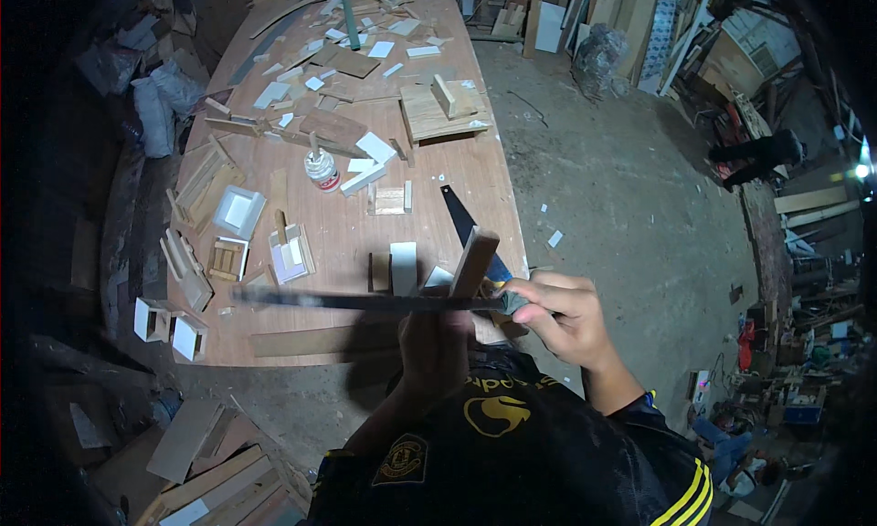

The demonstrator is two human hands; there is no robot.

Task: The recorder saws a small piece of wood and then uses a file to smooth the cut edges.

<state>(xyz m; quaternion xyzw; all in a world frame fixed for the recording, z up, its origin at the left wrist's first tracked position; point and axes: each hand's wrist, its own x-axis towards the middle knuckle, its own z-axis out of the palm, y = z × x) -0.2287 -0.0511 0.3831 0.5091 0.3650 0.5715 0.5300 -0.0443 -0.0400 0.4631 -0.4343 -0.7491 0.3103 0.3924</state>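
My left hand (435, 351) is closed around the lower part of a wooden block (476, 263), which stands upright in front of my chest. With fingers and thumb pinched, my right hand (568, 316) grips the greenish wrapped end of a long, thin dark bar (365, 300), its exact kind unclear. The bar runs leftward across the block, and its far end is blurred. Whether bar and block touch cannot be made out. Behind the block a handsaw (459, 214) lies on the wooden table (347, 243), partly hidden.
A glue jar (322, 172) with a stick in it stands mid-table. Around it lie small box pieces (239, 212), white and wooden offcuts (352, 62) and a flat board assembly (445, 110). Scrap boards (219, 462) are piled at lower left. Concrete floor (621, 188) borders the table's right edge.
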